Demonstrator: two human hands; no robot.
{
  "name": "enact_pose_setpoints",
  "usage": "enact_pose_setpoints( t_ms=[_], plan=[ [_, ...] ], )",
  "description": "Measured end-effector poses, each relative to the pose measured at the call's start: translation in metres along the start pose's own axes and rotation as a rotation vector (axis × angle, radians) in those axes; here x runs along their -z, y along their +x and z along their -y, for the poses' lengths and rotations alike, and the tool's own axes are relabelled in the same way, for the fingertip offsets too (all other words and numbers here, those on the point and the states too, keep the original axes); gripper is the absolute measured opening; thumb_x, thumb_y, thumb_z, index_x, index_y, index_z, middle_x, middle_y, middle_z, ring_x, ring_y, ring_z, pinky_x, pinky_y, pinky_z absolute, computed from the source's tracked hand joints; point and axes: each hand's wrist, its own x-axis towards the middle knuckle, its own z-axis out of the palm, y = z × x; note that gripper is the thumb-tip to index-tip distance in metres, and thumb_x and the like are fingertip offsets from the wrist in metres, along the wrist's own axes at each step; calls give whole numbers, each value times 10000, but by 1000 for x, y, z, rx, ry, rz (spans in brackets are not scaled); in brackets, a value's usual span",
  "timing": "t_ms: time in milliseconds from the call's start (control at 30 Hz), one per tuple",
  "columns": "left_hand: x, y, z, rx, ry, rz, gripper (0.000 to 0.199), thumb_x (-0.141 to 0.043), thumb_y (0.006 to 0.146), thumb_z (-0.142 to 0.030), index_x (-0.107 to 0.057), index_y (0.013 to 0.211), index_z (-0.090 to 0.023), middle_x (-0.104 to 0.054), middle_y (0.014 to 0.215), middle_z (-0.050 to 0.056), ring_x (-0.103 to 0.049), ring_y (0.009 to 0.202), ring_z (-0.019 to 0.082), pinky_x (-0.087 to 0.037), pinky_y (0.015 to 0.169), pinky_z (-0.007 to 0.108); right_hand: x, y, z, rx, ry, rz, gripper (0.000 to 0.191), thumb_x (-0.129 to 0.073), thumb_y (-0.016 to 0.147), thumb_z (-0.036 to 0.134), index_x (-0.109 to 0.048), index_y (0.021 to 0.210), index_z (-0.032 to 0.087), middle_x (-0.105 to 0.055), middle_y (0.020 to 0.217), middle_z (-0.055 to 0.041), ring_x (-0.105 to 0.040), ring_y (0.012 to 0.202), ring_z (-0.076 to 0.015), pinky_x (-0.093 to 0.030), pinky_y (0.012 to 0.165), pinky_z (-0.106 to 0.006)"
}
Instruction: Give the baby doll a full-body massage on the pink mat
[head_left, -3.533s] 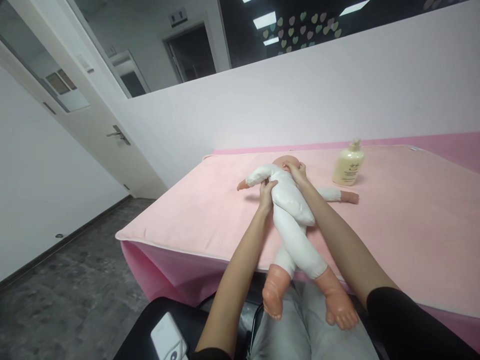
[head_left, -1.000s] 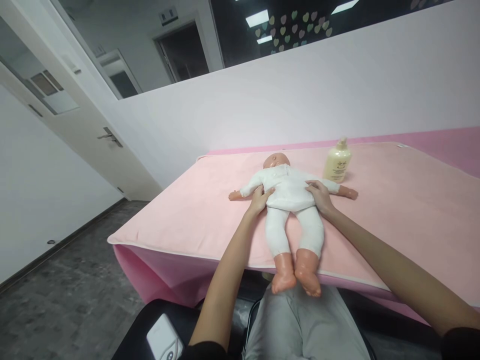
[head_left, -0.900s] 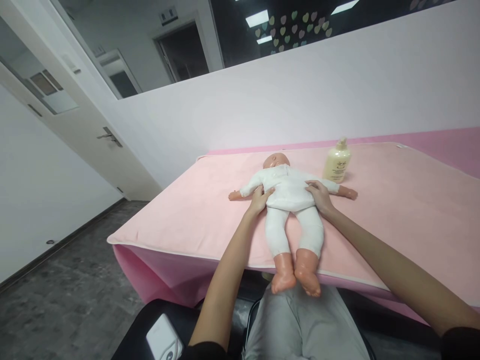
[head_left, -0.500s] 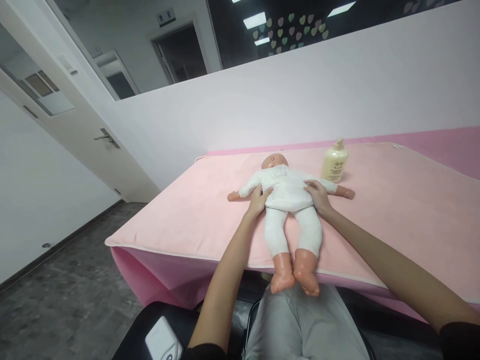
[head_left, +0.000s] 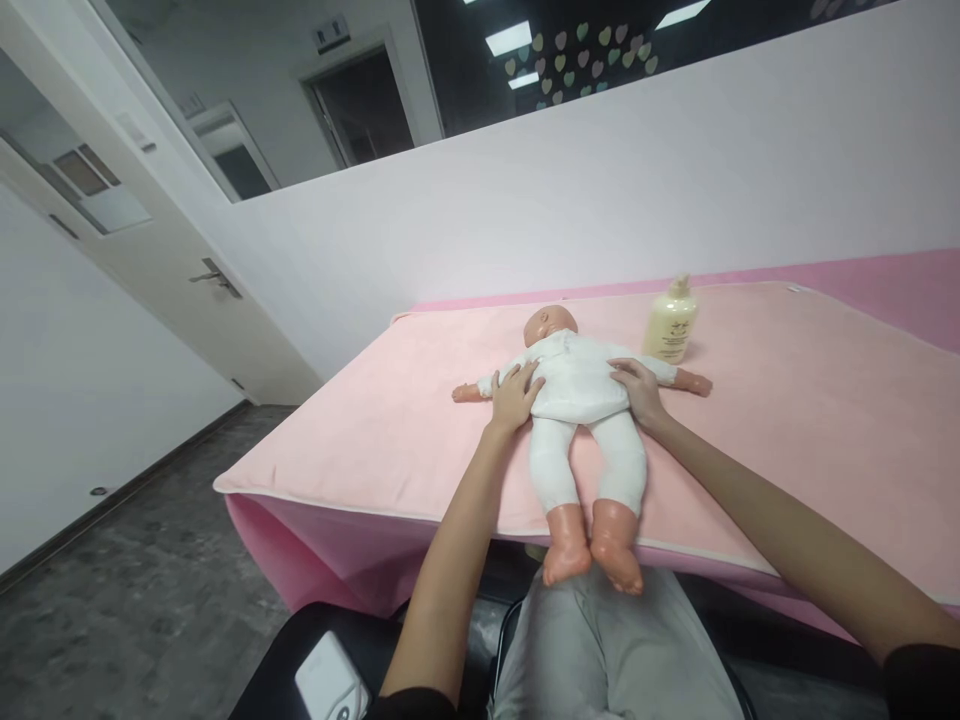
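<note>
My left grip [head_left: 514,397] lies spread and loose on the doll [head_left: 577,378], fingers over the sleeve near the armpit and thumb toward the torso, not closed around anything. My right grip [head_left: 639,394] is softly curved on the opposite side, fingertips on the white top; its underside is out of sight, so I cannot tell whether it has hold of the cloth or just rests there. The doll is between the two, right of the frame's middle, head away from me, arms stretched out sideways, feet past the near edge of the desk [head_left: 352,540] above my grey trousers [head_left: 592,645]. The detail of its head is too small to make out. Under it a pale pink blanket [head_left: 810,430] covers most of the desktop. Just beyond the doll's arm on the right, a yellowish pump bottle [head_left: 670,326] stands upright, its small print unreadable. At the bottom left, a white device [head_left: 330,675] sits on a black seat [head_left: 281,660], its lower end cut off by the frame. The trousers run off the bottom edge, and the dark window [head_left: 480,60] is cropped at the top.
</note>
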Motion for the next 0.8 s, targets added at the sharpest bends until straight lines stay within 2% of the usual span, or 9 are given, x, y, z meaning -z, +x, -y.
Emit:
enact_pose_setpoints(
  t_ms=[200, 467, 800],
  plan=[
    [-1, 1, 2, 11, -9, 5, 445, -386, 926, -445, -533, 1307, -269, -563, 1353, 77, -424, 1327, 263, -65, 1149, 513, 0, -1, 2, -8, 14, 8, 311, -572, 570, 341, -633, 825, 174, -595, 830, -22, -512, 854, -164, -404, 785, -287],
    [-3, 0, 3, -8, -33, -38, 445, -380, 932, -427, -485, 1348, -308, -511, 1410, 39, -384, 1357, 242, -60, 1157, 498, 0, -1, 0, -17, 10, 9, 312, -582, 564, 332, -634, 825, 170, -607, 866, -31, -519, 876, -169, -408, 783, -289],
    [0, -2, -1, 5, 42, -45, 426, -370, 946, -404, -473, 1348, -310, -500, 1421, 6, -392, 1354, 193, -95, 1174, 470, 1, 1, 1, -39, 33, 26, 348, -601, 550, 372, -635, 828, 166, -579, 795, -16, -492, 817, -155, -384, 760, -282]
  ],
)
